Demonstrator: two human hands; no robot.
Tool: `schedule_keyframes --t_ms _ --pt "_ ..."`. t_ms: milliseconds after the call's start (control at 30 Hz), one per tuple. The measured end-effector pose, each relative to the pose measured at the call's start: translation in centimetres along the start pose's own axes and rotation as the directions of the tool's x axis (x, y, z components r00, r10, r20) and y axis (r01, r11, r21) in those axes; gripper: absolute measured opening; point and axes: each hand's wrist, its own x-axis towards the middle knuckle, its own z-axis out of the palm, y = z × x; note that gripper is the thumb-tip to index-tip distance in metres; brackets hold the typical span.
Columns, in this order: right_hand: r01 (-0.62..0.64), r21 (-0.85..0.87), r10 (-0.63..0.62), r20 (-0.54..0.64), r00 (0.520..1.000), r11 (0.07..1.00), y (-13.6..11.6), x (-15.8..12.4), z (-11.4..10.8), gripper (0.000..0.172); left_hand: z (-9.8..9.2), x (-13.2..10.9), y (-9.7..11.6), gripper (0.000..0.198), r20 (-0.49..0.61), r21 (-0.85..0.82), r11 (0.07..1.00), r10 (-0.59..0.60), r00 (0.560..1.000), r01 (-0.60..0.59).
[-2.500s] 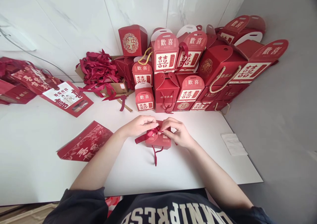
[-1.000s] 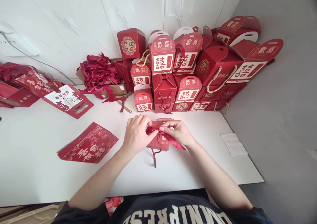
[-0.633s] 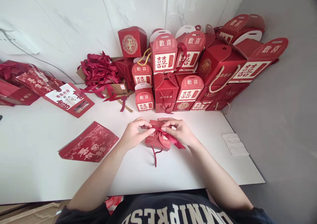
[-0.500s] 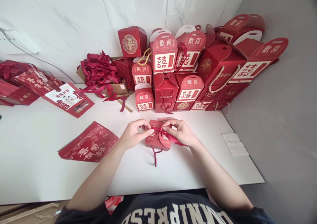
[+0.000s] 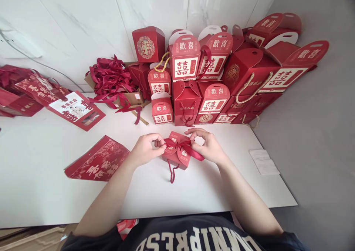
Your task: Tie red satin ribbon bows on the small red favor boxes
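Observation:
A small red gift box (image 5: 177, 158) with rounded top flaps rests on the white table in front of me. Across its top runs a dark red ribbon (image 5: 184, 143), gathered at the middle, with a tail hanging over the right side. My left hand (image 5: 149, 147) pinches one part of the ribbon at the box's left. Thumb and forefinger of my right hand (image 5: 207, 143) pinch another part at the right. A dark red twisted cord (image 5: 172, 175) hangs from the box's near side onto the table.
Stacked red boxes (image 5: 185, 64) line the table's back. Left of them, a carton (image 5: 133, 99) overflows with red ribbons (image 5: 111, 79). A flat red bag (image 5: 101, 160) lies left of my left hand, and a folded white tissue (image 5: 264, 161) lies near the grey wall at right.
My hands have moved apart, drawing the ribbon out to both sides into wider loops across the box. The box has turned slightly.

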Motion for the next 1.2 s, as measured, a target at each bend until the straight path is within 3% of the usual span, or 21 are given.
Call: schedule_keyframes --t_ms 67,167,267,333,433,533,700,1000,1100,1200 --pt "0.001 0.012 -0.002 0.053 0.999 1.0 0.0 0.0 -0.3 0.001 0.1 0.2 -0.1 0.012 -0.039 0.064 0.996 0.062 0.997 -0.059" --pt "0.02 0.065 -0.028 0.116 0.993 0.998 0.0 0.0 -0.6 0.012 0.4 0.4 -0.3 0.025 -0.064 0.097 0.989 0.117 0.991 -0.11" --pt "0.055 0.087 -0.066 0.13 0.989 0.995 -0.1 0.1 -0.4 0.019 0.5 0.3 -0.1 0.024 -0.045 0.073 0.978 0.2 0.979 -0.196" --pt "0.069 0.088 -0.082 0.156 0.984 0.994 -0.2 0.1 -0.1 0.022 0.4 0.1 0.0 0.021 0.027 0.036 0.946 0.32 0.947 -0.321" --pt "0.075 0.079 -0.09 0.202 0.975 0.994 -0.5 0.0 0.0 0.017 -0.1 -0.2 0.2 0.033 0.161 -0.076 0.871 0.491 0.856 -0.485" --pt "0.072 0.096 -0.09 0.197 0.976 0.993 -0.8 -0.1 -0.1 0.013 -0.4 -0.3 0.1 0.039 0.109 -0.035 0.829 0.559 0.822 -0.559" --pt "0.039 0.134 -0.061 0.164 0.985 0.99 -0.6 0.0 -0.2 0.026 -0.4 -0.1 -0.9 0.038 -0.005 0.26 0.748 0.633 0.774 -0.611" --pt "0.126 0.113 -0.15 0.237 0.96 0.986 -0.9 0.4 -0.3 0.016 -0.2 0.0 -1.0 0.032 0.081 0.613 0.575 0.636 0.767 -0.542" --pt "0.092 0.191 -0.142 0.263 0.954 0.977 -0.8 0.6 -0.2 0.024 -0.1 0.1 -0.8 0.027 0.086 0.657 0.513 0.676 0.732 -0.552" --pt "0.045 0.271 -0.126 0.289 0.949 0.962 -0.3 0.9 -0.1 0.03 0.1 0.2 -0.7 0.018 0.046 0.655 0.483 0.743 0.668 -0.582"
